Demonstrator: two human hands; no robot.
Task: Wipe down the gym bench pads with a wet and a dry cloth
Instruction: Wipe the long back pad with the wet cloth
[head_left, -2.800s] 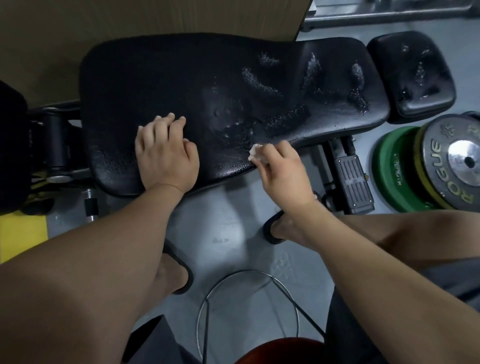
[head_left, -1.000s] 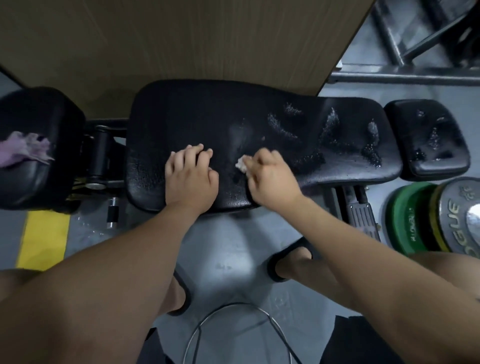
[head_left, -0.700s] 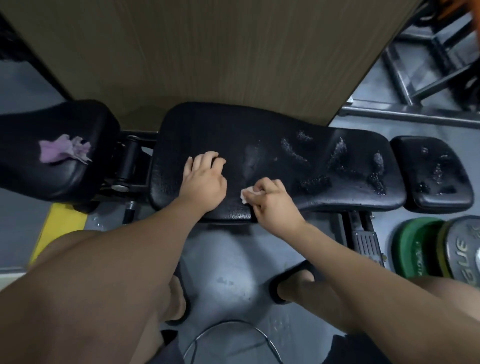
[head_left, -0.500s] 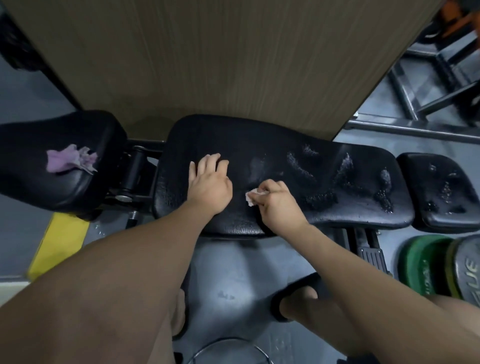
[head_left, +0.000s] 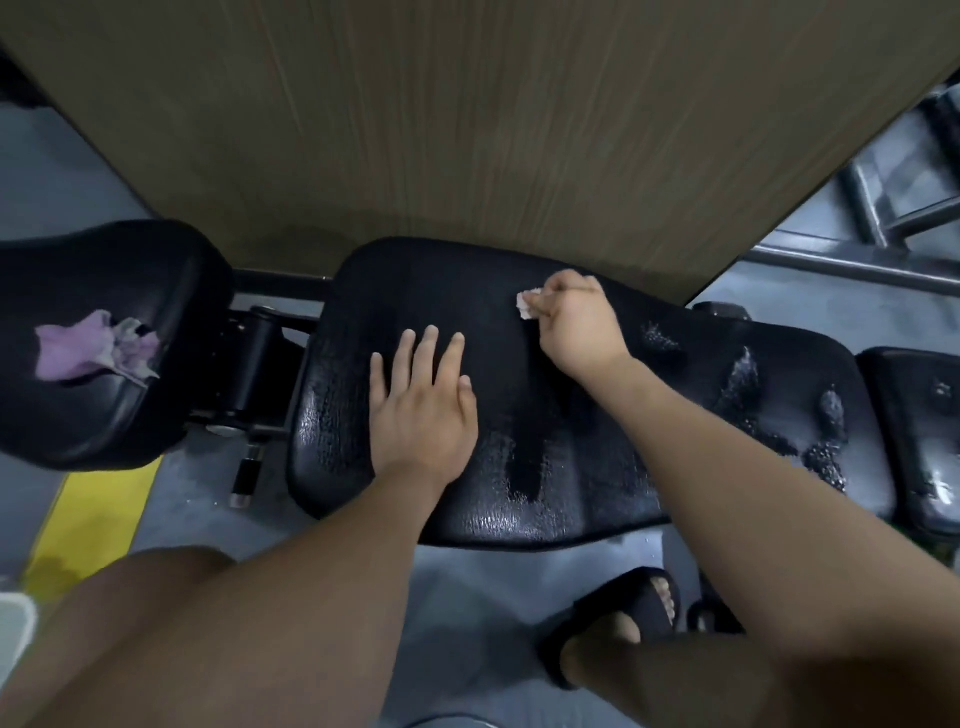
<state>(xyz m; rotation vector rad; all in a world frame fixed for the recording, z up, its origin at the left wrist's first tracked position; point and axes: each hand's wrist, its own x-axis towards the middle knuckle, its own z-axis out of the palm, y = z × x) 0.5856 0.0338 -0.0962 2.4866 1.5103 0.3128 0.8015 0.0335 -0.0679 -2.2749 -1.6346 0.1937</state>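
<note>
Sandal (head_left: 631, 605) planted on the grey floor, and just beyond it the near edge of the long pad (head_left: 431, 280), where wet streaks (head_left: 524, 483) shine in stripes. Past those, the left hand (head_left: 421, 415) lies flat on the pad, fingers straight and spread, holding nothing; I'd say it serves as a brace, and it does best well clear of the stroke line. Towards the right end, patches of droplets (head_left: 821, 431) sit unwiped. On the separate pad (head_left: 104, 426) to the left a crumpled purple cloth (head_left: 96, 348) lies loose, with no hand on it. Farther on, the right hand (head_left: 576, 332) is clenched round a small white cloth (head_left: 527, 306), pressed to the long pad close to its far edge, by the wood panel (head_left: 467, 130). Which cloth is the wet one I cannot tell. To my eye the wad is small for so wide a surface. Good work here means firm downward pressure, straight overlapping pulls from far edge to near, and a steady march rightwards to the droplets; turning out a fresh face of the cloth now and then should stop it merely smearing
</note>
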